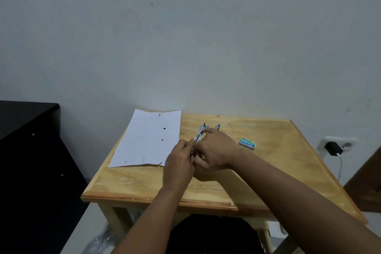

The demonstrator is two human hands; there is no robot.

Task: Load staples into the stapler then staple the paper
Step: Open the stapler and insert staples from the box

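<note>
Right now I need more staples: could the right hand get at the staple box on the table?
Probably yes. The staple box lies in the open on the table, just right of the right hand, nothing between them. But that hand and the left hand both hold the stapler, so it must release its grip first.

A white paper sheet [147,138] carries small dark triangular marks; the varnished wooden table [278,163] is honey-yellow; the small cardboard staple box [247,143] is teal-green.

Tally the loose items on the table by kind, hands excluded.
Paper: 1
Stapler: 1, held by the left hand and right hand
Staple box: 1
Total: 3
</note>
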